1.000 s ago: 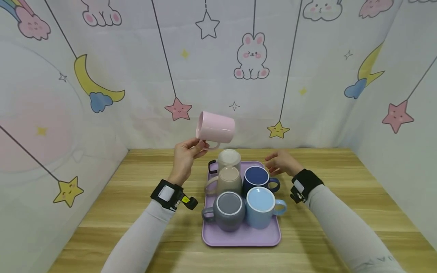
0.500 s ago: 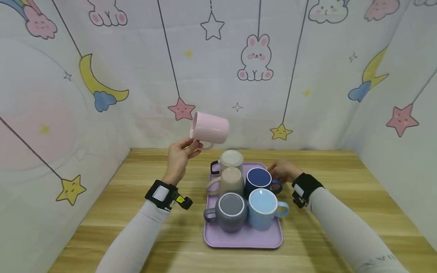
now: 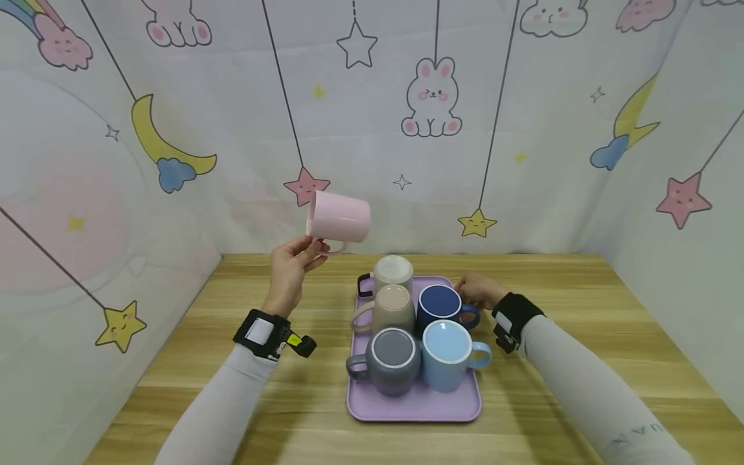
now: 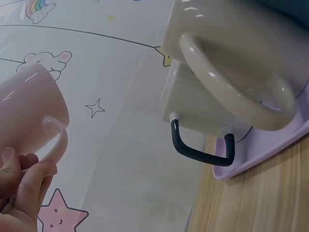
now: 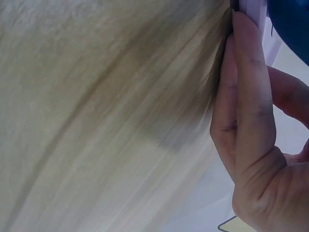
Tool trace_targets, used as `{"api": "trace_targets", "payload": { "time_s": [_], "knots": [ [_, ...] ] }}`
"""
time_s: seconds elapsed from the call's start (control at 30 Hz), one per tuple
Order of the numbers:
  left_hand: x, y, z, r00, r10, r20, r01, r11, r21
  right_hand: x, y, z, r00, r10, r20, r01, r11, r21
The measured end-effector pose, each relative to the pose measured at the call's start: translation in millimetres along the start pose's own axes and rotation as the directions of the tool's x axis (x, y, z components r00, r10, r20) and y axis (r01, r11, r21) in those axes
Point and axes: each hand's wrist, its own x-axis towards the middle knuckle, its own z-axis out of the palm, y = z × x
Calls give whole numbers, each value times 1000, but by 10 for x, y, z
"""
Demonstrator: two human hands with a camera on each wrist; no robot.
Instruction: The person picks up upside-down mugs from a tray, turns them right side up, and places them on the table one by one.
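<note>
My left hand pinches the handle of a pink mug, raised and lying sideways above the table's back left. In the left wrist view, fingers and thumb grip that mug's handle. My right hand holds the right edge of a lilac tray, beside the dark blue mug; the right wrist view has its fingers along the tray's rim. Upside down on the tray stand a cream mug with a black handle, a beige mug, a grey mug and a light blue mug.
The tray rests on a wooden table in front of a printed cloth backdrop, which also runs down both sides. Mug handles stick out over the tray's left and right edges.
My left hand has carried the pink mug leftward, away from above the tray. My right hand has come down and in to the tray's right edge. The other mugs stay in place.
</note>
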Motion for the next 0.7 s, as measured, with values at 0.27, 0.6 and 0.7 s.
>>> {"api": "trace_targets", "payload": {
  "time_s": [0.27,0.6,0.7],
  "knots": [
    [32,0,-83,1000,-11,-29,10,999,-36,-3,34,-7,1000,-15,16,15,1000,-3],
    [28,11,-141,998,-3,-55,2,1000,-31,-34,37,75,997,-17,-74,19,999,31],
    [23,6,-170,998,-2,-69,-1,999,-35,-31,16,73,997,-19,-81,21,999,24]
  ]
}}
